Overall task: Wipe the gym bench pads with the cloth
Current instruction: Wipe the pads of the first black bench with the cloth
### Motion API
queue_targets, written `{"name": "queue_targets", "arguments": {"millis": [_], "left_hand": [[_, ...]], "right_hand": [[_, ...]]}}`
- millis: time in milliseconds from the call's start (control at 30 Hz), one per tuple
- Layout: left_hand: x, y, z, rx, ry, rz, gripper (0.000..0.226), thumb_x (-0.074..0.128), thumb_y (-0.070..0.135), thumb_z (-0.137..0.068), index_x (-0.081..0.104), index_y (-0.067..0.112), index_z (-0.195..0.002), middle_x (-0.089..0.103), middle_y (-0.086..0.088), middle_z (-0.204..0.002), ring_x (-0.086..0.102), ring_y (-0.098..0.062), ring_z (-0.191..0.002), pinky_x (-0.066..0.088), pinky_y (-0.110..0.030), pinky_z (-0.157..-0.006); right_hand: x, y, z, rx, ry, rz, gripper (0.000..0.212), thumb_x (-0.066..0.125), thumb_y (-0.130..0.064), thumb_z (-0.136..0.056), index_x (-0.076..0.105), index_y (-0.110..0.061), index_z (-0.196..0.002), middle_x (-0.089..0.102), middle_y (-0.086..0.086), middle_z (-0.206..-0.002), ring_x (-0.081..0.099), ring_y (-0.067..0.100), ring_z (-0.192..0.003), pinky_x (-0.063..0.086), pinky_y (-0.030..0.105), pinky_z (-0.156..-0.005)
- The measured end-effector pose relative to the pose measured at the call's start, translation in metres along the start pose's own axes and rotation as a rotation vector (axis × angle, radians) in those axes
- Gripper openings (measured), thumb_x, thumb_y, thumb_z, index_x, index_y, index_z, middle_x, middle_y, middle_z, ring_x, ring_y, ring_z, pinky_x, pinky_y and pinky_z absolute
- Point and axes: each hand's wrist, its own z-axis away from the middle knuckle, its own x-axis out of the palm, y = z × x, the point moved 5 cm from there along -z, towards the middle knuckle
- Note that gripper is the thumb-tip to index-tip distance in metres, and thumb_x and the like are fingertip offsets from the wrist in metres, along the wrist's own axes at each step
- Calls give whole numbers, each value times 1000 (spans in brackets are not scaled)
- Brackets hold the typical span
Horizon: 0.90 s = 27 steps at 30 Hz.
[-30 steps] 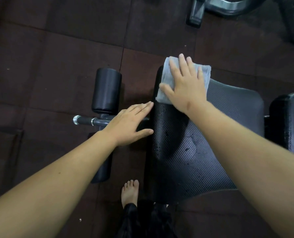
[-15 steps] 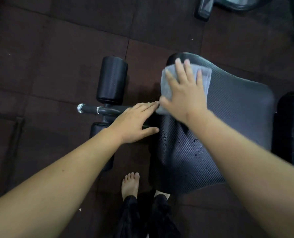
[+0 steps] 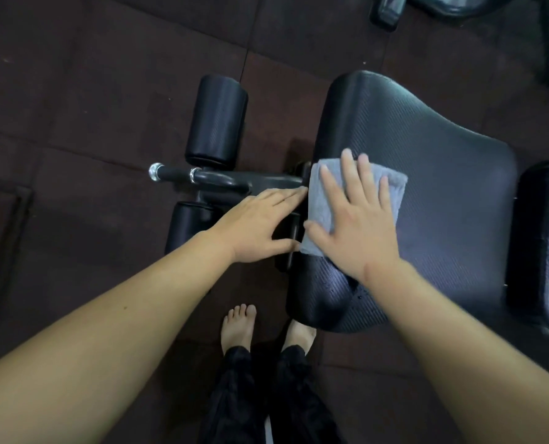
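Note:
A black ribbed seat pad (image 3: 426, 161) of the gym bench fills the right half of the view. A folded grey cloth (image 3: 322, 206) lies on the pad's left edge. My right hand (image 3: 359, 225) presses flat on the cloth with fingers spread. My left hand (image 3: 260, 229) lies flat with straight fingers at the pad's left edge, over the bench frame and next to the cloth. A second black pad (image 3: 548, 245) shows at the right edge. Water drops sit on the near part of the seat pad.
Two black foam rollers, the far one (image 3: 217, 120) and the near one (image 3: 186, 225), sit on a metal bar (image 3: 202, 176) left of the seat. My bare feet (image 3: 237, 328) stand on dark rubber floor tiles near the pad's front. Other gym equipment (image 3: 385, 11) stands at the top.
My right hand has slid the cloth from the pad's far left corner toward me along the left edge. My left hand stayed at the pad's edge. The view shifted.

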Motion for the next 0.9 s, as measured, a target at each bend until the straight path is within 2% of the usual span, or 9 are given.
{"name": "queue_targets", "arguments": {"millis": [100, 233, 333, 433, 500, 667, 833, 900], "left_hand": [[9, 0, 9, 2, -3, -23, 103, 50, 75, -86, 11, 23, -166, 20, 6, -171, 22, -17, -155, 35, -48, -120], [15, 2, 16, 0, 20, -26, 100, 60, 67, -90, 14, 21, -166, 22, 5, -171, 24, -17, -154, 36, -47, -119], [17, 4, 19, 1, 11, 7, 100, 63, 64, -90, 13, 23, -166, 20, 6, -171, 23, -16, -154, 34, -49, -120], [19, 5, 22, 8, -4, 17, 101, 64, 63, -90, 11, 24, -167, 19, 7, -171, 22, -16, -155, 34, -49, -120], [20, 6, 22, 8, 4, 27, 101, 65, 61, -90, 11, 23, -167, 18, 6, -172, 21, -17, -155, 34, -49, -120], [20, 8, 25, 14, -5, -20, 102, 65, 64, -90, 11, 22, -166, 20, 5, -171, 25, -18, -152, 36, -46, -119], [24, 9, 33, 12, -4, 8, 99, 68, 55, -91, 12, 24, -167, 21, 6, -170, 24, -17, -153, 37, -47, -119], [26, 11, 35, 4, 1, 6, 99, 68, 55, -92, 11, 25, -167, 20, 8, -171, 23, -16, -153, 36, -45, -119]], "right_hand": [[-2, 6, -16, -19, -38, -20, 88, 48, -64, -86, 24, -28, -163, 3, 7, -173, -3, 30, -159, 3, 57, -126], [-11, 8, -54, 60, -29, -29, 86, 54, -59, -87, 25, -28, -162, 1, 8, -173, -4, 29, -159, 2, 56, -127], [-3, -7, -11, 71, -7, -15, 88, 52, -58, -89, 20, -25, -164, -2, 9, -173, -7, 30, -159, 1, 56, -126], [10, -19, 38, 2, -9, -4, 90, 53, -58, -86, 24, -24, -163, 2, 10, -173, -4, 31, -159, 5, 58, -126], [6, -15, 23, -6, -32, -20, 89, 55, -58, -85, 26, -26, -162, 3, 9, -173, -4, 30, -159, 3, 57, -126], [-5, -9, -28, 117, -10, -24, 86, 54, -55, -89, 24, -24, -163, -1, 11, -172, -6, 31, -159, 2, 56, -127], [17, -42, 77, 71, 12, -4, 91, 60, -56, -88, 23, -21, -163, 0, 12, -172, -4, 32, -159, 4, 56, -127], [21, -42, 85, 36, -10, -7, 90, 62, -57, -88, 25, -23, -163, 1, 10, -173, -4, 31, -159, 3, 55, -126]]}}
